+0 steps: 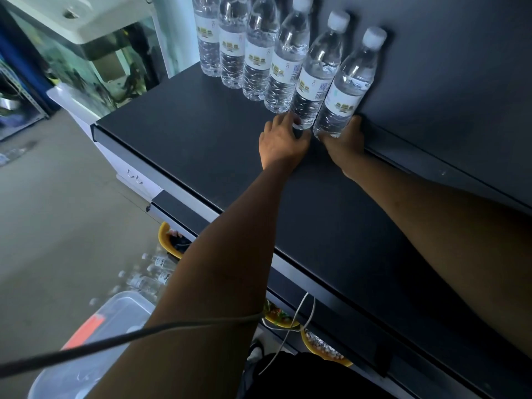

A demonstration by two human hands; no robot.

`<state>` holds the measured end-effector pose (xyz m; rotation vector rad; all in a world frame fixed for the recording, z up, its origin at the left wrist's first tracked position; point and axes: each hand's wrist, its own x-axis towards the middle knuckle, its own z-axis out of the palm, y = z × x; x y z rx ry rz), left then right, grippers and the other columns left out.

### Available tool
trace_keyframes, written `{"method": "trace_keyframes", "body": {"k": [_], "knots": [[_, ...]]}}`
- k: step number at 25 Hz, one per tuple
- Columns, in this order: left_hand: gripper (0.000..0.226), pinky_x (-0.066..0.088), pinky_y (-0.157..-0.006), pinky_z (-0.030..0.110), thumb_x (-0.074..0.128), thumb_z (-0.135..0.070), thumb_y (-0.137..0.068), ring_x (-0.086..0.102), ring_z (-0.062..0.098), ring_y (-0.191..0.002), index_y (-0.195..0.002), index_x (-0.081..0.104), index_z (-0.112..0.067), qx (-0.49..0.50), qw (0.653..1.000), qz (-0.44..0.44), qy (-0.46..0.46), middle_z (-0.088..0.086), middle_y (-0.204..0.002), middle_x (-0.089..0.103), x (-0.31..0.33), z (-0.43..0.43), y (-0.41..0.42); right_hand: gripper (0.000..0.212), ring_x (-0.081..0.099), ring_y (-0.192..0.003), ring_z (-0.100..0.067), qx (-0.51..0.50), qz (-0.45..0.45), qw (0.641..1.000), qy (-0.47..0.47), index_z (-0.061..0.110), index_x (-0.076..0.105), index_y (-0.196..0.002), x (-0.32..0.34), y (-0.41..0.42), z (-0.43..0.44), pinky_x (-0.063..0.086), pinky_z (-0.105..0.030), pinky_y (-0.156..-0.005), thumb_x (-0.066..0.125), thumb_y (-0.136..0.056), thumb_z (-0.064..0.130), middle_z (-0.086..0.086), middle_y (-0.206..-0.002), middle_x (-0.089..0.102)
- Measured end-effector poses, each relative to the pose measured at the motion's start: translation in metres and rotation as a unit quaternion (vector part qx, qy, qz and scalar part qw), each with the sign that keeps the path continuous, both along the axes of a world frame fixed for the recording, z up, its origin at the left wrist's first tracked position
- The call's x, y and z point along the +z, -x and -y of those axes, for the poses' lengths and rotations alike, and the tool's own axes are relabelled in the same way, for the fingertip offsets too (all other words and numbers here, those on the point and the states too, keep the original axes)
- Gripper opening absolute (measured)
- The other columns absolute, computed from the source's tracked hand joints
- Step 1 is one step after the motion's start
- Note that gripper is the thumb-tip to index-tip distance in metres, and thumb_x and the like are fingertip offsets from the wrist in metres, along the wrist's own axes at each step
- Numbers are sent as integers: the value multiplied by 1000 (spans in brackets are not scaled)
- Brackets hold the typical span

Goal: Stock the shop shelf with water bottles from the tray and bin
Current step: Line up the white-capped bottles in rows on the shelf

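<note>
Several clear water bottles with white caps stand in a row along the back of the dark shelf [187,133]. My left hand [280,144] is wrapped around the base of the second bottle from the right [316,73]. My right hand [347,142] grips the base of the rightmost bottle [349,84]. Both bottles stand upright against the dark back panel. Down on the floor, more bottles [152,276] lie loose, beside a clear plastic bin [115,315].
A grey cable [115,339] crosses my left forearm. Yellow bowls [319,345] sit on a lower shelf under the top board. A fish tank [95,61] stands to the left, beyond the shelf end. Grey floor lies at left.
</note>
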<state>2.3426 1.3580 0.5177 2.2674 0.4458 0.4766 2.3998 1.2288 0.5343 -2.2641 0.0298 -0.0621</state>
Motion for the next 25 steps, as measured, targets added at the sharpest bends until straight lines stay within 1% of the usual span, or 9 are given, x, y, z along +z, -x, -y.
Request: {"method": "trace_keyframes", "body": {"k": [5, 9, 11, 13, 15, 18, 21, 23, 25], "knots": [[42, 38, -102, 37, 58, -45, -90, 47, 22, -124, -126, 60, -25, -14, 999, -23, -30, -9, -140, 54, -3, -1, -2, 68, 64, -123, -26, 19, -21, 1000, 11, 10, 48, -137, 7, -3, -1, 52, -37, -102, 83, -83, 31, -7, -138, 63], [42, 38, -101, 36, 60, -46, -88, 48, 23, -124, -125, 61, -24, -12, 999, -19, -24, -8, -139, 54, -4, 1, -2, 67, 64, -123, -26, 6, -49, 999, -1, 10, 53, -137, 9, -2, 0, 53, -38, -103, 82, -84, 38, -8, -137, 65], [44, 36, -104, 36, 62, -47, -88, 46, 23, -128, -126, 62, -24, -17, 1000, -19, -13, -7, -143, 52, -5, 0, -2, 67, 66, -113, -25, -3, -67, 997, -27, 8, 53, -136, 5, 5, 3, 54, -43, -102, 81, -85, 40, -11, -133, 67], [50, 32, -109, 38, 63, -47, -88, 42, 23, -135, -133, 61, -24, -33, 999, -26, -1, -6, -152, 45, -5, -5, 0, 56, 66, -102, -24, 19, -67, 995, -68, 13, 53, -134, 3, 16, 7, 57, -47, -98, 77, -88, 35, -11, -126, 69], [60, 28, -114, 41, 63, -47, -89, 37, 24, -141, -144, 53, -25, -61, 997, -43, 5, -5, -159, 38, -2, -7, 7, 59, 65, -100, -24, 57, -66, 994, -70, 18, 49, -143, 4, 28, 16, 56, -46, -93, 72, -89, 26, -11, -129, 68], [68, 25, -116, 43, 62, -48, -88, 36, 25, -144, -150, 46, -26, -68, 996, -53, 31, -5, -161, 36, 2, 1, 32, 74, 66, -103, -25, 64, -81, 993, -58, 16, 34, -157, 2, 49, 28, 58, -42, -90, 68, -91, 21, -16, -136, 63], [78, 26, -114, 40, 53, -55, -78, 39, 25, -141, -150, 47, -25, -74, 994, -59, 54, -3, -157, 43, 8, 22, 76, 66, 66, -108, -27, 103, -67, 990, -66, 17, 41, -151, -5, 77, 30, 56, -44, -97, 68, -91, 19, -9, -125, 66], [75, 27, -116, 40, 58, -53, -81, 40, 24, -141, -150, 46, -24, -77, 994, -53, 56, -2, -156, 45, 9, 33, 112, 63, 66, -103, -25, 116, -61, 989, -73, 15, 44, -150, -3, 90, 30, 56, -40, -94, 69, -92, 18, -7, -116, 66], [68, 30, -116, 40, 66, -43, -87, 42, 26, -140, -149, 49, -22, -78, 995, -42, 36, 0, -155, 46, 6, 42, 148, 59, 68, -102, -28, 110, -59, 990, -67, 14, 47, -147, 5, 92, 31, 57, -43, -94, 69, -92, 16, -12, -117, 68]]}}
